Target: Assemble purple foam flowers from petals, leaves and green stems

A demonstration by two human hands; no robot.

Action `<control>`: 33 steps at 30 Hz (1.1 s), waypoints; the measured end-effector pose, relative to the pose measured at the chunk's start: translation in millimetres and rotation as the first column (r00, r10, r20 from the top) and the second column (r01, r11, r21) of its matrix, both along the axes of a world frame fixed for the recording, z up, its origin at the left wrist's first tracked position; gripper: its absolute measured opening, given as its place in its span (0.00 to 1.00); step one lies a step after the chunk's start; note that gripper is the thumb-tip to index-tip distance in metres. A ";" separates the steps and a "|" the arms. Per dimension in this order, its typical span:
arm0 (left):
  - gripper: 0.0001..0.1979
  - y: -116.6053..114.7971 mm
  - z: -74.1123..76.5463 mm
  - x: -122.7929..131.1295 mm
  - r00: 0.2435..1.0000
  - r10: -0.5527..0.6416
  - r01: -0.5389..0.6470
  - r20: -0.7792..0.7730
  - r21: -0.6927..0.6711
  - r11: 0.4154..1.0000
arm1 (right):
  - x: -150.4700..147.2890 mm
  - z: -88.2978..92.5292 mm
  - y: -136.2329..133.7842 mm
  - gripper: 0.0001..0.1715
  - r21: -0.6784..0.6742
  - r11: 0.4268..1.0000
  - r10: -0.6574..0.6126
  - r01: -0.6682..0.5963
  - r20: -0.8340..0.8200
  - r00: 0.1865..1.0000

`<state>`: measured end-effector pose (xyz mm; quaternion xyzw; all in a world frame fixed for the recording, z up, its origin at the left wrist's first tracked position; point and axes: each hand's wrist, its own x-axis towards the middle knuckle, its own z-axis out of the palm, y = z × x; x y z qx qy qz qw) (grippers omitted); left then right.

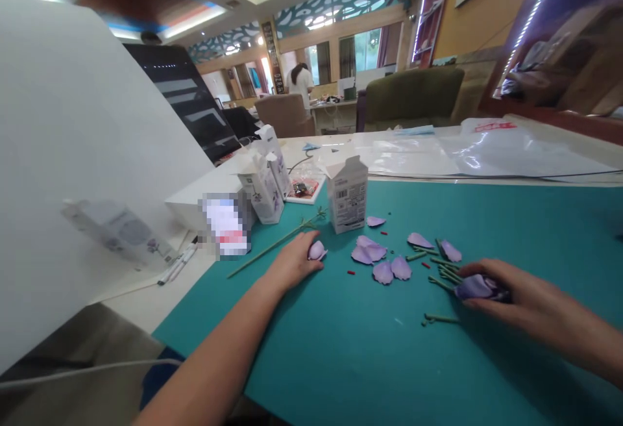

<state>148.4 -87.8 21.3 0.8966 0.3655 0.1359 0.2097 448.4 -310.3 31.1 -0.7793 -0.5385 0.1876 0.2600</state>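
Note:
My left hand curls around a small pale-purple flower bud low over the green mat. A long thin green stem lies just beyond that hand. On the right, my right hand grips a darker purple flower head between thumb and fingers. Several short green stem pieces lie against it, and one more stem piece lies nearer to me. Loose lilac petals are scattered between the hands, with small red bits among them.
A white printed carton stands open behind the petals. More cartons stand at the left, beside a blurred phone. Pens lie at the left edge. Clear plastic sheeting covers the far side. A person stands in the background.

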 end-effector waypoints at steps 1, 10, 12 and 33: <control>0.36 -0.1 0.1 -1.1 1.000 -0.001 0.001 0.000 -0.005 1.000 | -1.3 -1.2 0.7 0.21 0.014 1.000 -0.008 0.008 -0.039 0.999; 0.27 -0.8 6.4 -10.0 0.996 0.057 -0.058 -0.063 -0.018 0.998 | -40.1 12.1 8.5 0.27 0.073 0.997 0.068 -0.040 -0.443 0.894; 0.23 -0.5 7.4 -11.2 0.991 0.091 -0.091 -0.094 -0.003 0.996 | -46.3 15.2 10.7 0.27 0.082 0.996 0.056 -0.018 -0.483 0.874; 0.10 -1.0 13.3 -11.1 0.966 0.128 -0.118 -0.227 0.059 0.991 | -37.1 9.3 11.0 0.28 0.246 0.949 0.017 0.199 -0.668 0.744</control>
